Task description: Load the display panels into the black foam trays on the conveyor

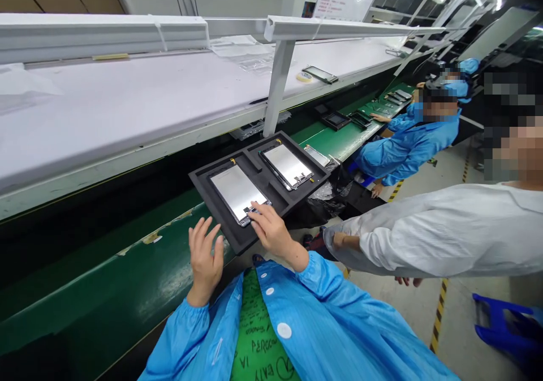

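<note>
A black foam tray (pixel 250 239) with recesses lies in front of me on the green bench. In its near recess is a flat display panel (pixel 235 185) with a silvery back, and small dark parts and a flex cable at its lower end. My right hand (pixel 271 231) rests its fingertips on that lower end, fingers stretched and slightly apart. A second display panel (pixel 288 165) lies in the tray's far recess, untouched by either hand. Just left of the tray, my left hand (pixel 206 256) hovers above the bench edge, fingers spread, holding nothing.
A white shelf (pixel 127 98) runs above the bench, with a post (pixel 280 86) behind the tray. More device parts lie along the green bench (pixel 316 135). A person in white (pixel 445 228) stands close on my right; co-workers in blue (pixel 418 137) sit farther along. A blue stool (pixel 500 324) is lower right.
</note>
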The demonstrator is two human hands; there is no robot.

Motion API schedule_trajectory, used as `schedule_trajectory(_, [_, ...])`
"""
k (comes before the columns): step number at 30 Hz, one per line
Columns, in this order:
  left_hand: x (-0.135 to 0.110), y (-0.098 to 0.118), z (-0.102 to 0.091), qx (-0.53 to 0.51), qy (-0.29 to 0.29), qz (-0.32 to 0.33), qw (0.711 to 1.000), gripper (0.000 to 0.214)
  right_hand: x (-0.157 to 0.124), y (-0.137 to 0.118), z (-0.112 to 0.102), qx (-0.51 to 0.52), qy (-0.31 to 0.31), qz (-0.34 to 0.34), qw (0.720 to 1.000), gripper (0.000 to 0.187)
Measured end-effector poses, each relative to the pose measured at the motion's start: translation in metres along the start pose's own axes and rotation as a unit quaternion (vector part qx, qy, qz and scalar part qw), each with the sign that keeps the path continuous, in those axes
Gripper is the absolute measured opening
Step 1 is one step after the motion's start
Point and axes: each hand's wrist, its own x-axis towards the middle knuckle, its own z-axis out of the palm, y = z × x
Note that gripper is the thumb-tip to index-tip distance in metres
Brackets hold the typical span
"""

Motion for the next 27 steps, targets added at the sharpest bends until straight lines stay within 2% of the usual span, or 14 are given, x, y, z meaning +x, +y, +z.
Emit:
schedule_trajectory(2, [-0.016,-0.004,-0.007,0.004,0.037,-0.034,0.999,0.027,-0.012,-0.008,0.001,0.056,-0.008,-0.062,0.996,0.030])
schedule_trajectory(4, [-0.034,-0.006,-0.012,0.005,0.059,-0.073,0.996,0.025,-0.022,-0.014,0.003,0.097,-0.049,-0.119,0.987,0.029])
schedule_trajectory(9, [-0.075,0.002,-0.011,-0.002,0.085,-0.174,0.981,0.025,-0.027,-0.022,0.008,0.205,-0.171,-0.229,0.936,0.027])
schedule_trajectory(12, [-0.095,0.013,-0.012,0.001,0.117,-0.229,0.966,0.025,-0.027,-0.029,0.017,0.294,-0.250,-0.258,0.886,0.028])
schedule_trajectory(14, [-0.107,0.017,-0.017,0.008,0.144,-0.263,0.954,0.024,-0.029,-0.037,0.026,0.337,-0.311,-0.251,0.852,0.028])
schedule_trajectory(16, [-0.116,0.014,-0.028,0.013,0.166,-0.299,0.940,0.025,-0.030,-0.046,0.040,0.359,-0.359,-0.230,0.830,0.029])
schedule_trajectory(19, [-0.129,-0.002,-0.055,0.014,0.194,-0.335,0.922,0.026,-0.028,-0.061,0.072,0.350,-0.416,-0.186,0.819,0.032])
schedule_trajectory(21, [-0.140,-0.014,-0.081,0.010,0.207,-0.345,0.916,0.027,-0.025,-0.074,0.102,0.325,-0.440,-0.147,0.824,0.033])
schedule_trajectory(24, [-0.166,-0.030,-0.125,-0.006,0.213,-0.363,0.907,0.027,-0.017,-0.099,0.159,0.285,-0.442,-0.094,0.845,0.034])
schedule_trajectory(27, [-0.199,-0.046,-0.165,-0.036,0.193,-0.399,0.896,0.029,0.003,-0.130,0.229,0.245,-0.438,-0.072,0.862,0.036])
